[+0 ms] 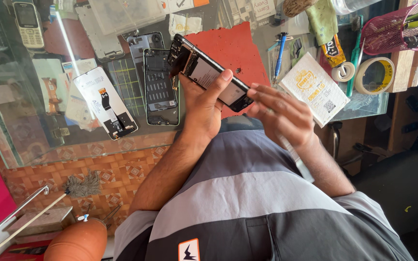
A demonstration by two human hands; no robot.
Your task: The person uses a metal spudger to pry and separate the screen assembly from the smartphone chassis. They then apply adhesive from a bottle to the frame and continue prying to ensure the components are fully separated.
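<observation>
Left hand [201, 108] grips opened phone [209, 79]; right hand [281, 113] at edge

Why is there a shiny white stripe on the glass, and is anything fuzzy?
Head view: daylight glares as a stripe on the glass top; the right hand looks slightly smeared beside the phone held in the left hand; the far corners curve a little.
</observation>
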